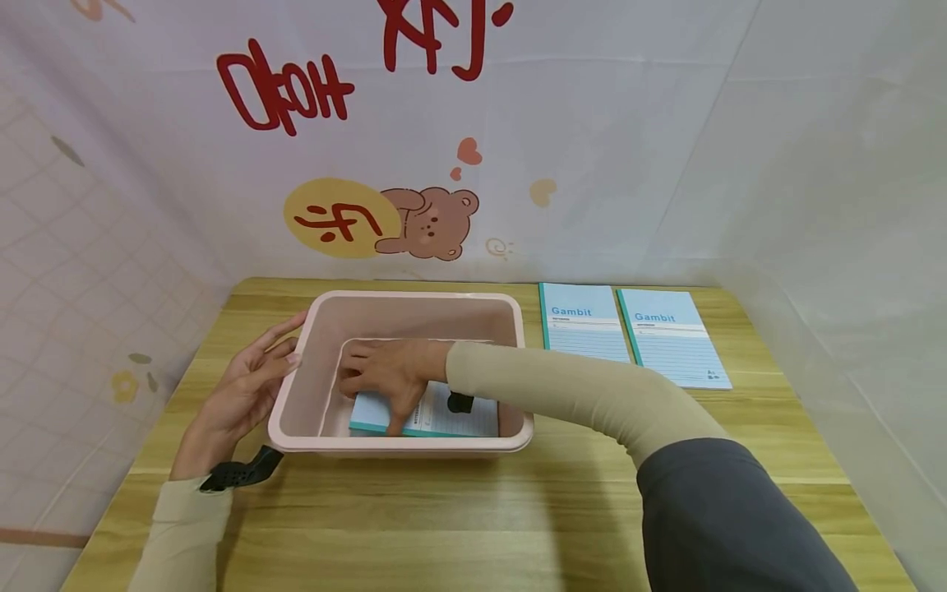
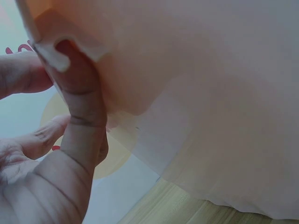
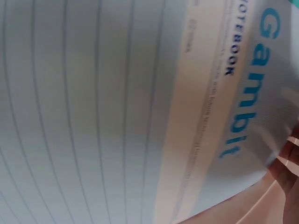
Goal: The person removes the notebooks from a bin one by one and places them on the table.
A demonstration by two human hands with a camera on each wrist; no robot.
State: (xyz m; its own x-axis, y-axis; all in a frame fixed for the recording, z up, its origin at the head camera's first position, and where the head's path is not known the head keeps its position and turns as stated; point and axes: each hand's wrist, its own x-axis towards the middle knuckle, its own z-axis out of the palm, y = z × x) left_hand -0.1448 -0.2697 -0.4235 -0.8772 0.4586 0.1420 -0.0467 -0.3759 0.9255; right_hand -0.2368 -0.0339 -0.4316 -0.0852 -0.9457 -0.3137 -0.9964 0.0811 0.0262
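Note:
A pink plastic bin [image 1: 399, 445] sits on the table with a light blue Gambit notebook [image 1: 473, 419] inside, its green spine toward the near wall. My left hand [image 1: 240, 390] grips the bin's left rim, the thumb at the rim and the other fingers outside; in the left wrist view a finger hooks under the rim. My right hand [image 1: 392, 374] reaches into the bin from the right and holds the notebook, thumb over the spine edge and fingers curled at its left end. In the right wrist view the notebook cover [image 3: 117, 102] fills most of the picture, with fingertips [image 3: 282, 175] at its edge.
Two more Gambit notebooks, a left one [image 1: 584, 325] and a right one [image 1: 676, 341], lie side by side on the wooden table [image 1: 414, 526], right of the bin. A white printed cloth [image 1: 592, 123] hangs behind the table and along both sides.

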